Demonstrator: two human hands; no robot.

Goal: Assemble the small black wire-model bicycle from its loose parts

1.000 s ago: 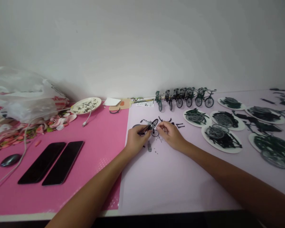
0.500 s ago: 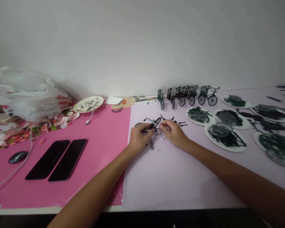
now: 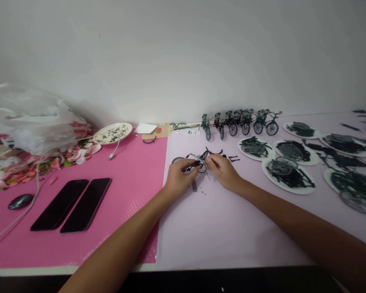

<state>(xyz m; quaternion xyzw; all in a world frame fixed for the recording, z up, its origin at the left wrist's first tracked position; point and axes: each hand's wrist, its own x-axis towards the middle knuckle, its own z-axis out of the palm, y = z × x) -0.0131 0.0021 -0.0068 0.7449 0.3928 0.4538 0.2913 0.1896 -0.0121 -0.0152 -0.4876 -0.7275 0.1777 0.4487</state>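
Note:
A small model bicycle (image 3: 198,159) with dark and silver parts is between my hands above the pale sheet (image 3: 213,232). My left hand (image 3: 180,178) is closed around its left side, fingers and thumb pinched together. On the right, my right hand (image 3: 224,171) is closed in a pinch against the bicycle's right side; whatever lies between its fingertips is too small to make out. A grey oval part (image 3: 194,186) and several tiny pieces lie just below the hands. Black parts (image 3: 232,158) lie behind my right hand.
Several finished model bicycles (image 3: 258,122) stand along the wall. Plates of dark parts (image 3: 288,184) fill the right side. Two phones (image 3: 86,205), a mouse (image 3: 21,201), a plate of small bits (image 3: 112,134), a plastic bag (image 3: 42,126) and petals lie on the left.
My hands have barely moved; the bicycle between them is tilted slightly differently. The whole view has shifted a little.

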